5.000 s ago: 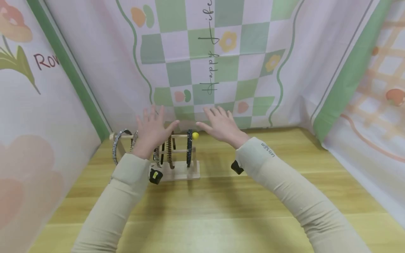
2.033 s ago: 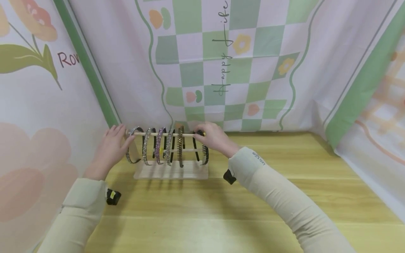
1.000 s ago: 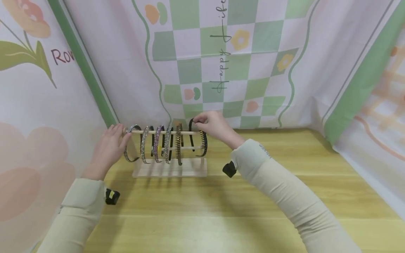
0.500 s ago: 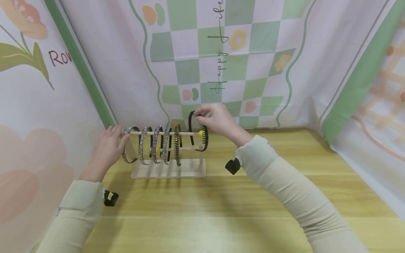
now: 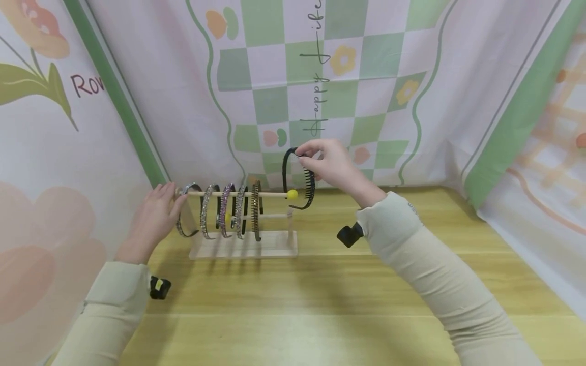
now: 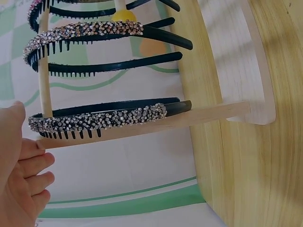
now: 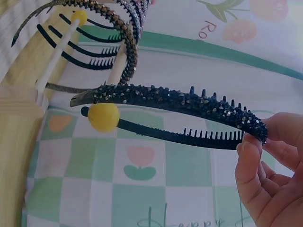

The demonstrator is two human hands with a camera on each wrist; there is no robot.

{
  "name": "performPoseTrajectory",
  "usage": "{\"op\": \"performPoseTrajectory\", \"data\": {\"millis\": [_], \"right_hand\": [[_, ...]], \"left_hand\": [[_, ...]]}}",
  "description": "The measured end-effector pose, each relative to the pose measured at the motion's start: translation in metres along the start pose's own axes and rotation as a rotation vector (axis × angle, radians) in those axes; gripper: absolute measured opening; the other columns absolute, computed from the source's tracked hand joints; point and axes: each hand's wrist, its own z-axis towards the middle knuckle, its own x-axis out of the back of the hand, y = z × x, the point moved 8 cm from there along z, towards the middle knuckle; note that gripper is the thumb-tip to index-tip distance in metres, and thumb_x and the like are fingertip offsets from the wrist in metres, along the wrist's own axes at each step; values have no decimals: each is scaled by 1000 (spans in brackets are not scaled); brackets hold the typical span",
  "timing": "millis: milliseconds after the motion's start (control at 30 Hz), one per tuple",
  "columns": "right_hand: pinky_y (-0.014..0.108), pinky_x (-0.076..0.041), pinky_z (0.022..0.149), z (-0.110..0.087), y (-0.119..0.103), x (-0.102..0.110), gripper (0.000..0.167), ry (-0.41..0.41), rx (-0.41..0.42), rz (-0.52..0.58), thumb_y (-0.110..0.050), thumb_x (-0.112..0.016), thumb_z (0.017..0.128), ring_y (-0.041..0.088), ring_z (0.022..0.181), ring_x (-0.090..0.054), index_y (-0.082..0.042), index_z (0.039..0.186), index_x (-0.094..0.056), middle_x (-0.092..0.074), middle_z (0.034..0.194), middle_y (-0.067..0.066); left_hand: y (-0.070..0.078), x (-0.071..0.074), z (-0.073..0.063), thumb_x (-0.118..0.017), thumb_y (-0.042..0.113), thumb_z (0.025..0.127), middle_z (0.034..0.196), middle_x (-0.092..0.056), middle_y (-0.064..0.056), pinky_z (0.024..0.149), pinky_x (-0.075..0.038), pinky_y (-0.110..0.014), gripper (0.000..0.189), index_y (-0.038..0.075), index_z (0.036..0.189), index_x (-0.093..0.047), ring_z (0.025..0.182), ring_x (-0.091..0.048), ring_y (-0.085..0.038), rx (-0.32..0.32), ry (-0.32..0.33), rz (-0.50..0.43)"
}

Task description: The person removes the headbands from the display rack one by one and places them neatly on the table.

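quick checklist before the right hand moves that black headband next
1. Right hand has the black headband: ok, pinched at the bend of its arch.
2. Black headband clear of the yellow ball: cannot tell, the ball overlaps one of its arms in the right wrist view.
3. Left hand at the wooden stand: ok, touching its left end.
4. Wooden stand steady-looking: ok, base flat on the table.
5. Five other headbands in place: ok, hanging on the upper rod.
6. Right hand free for another: not ok, occupied.
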Motion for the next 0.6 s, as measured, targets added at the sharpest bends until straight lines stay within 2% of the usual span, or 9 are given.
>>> {"op": "performPoseTrajectory", "data": {"millis": [367, 600], "right_hand": [[31, -54, 52, 0, 22, 16, 21, 53, -30, -18, -13, -57, 91, 31, 62, -57, -7, 109, -65, -58, 98, 9], [30, -53, 49, 1, 44, 20, 22, 81, -87, -33, -13, -57, 91, 29, 58, -60, -7, 111, -64, -59, 102, 11]], "left_hand": [[-1, 0, 0, -26, 40, 101, 139, -22, -36, 111, -5, -48, 65, -14, 137, -24, 130, -16, -47, 3, -12, -6], [-2, -1, 1, -23, 44, 100, 140, -22, -35, 111, -4, -47, 69, -13, 137, -24, 131, -15, -46, 13, -28, -3]]}}
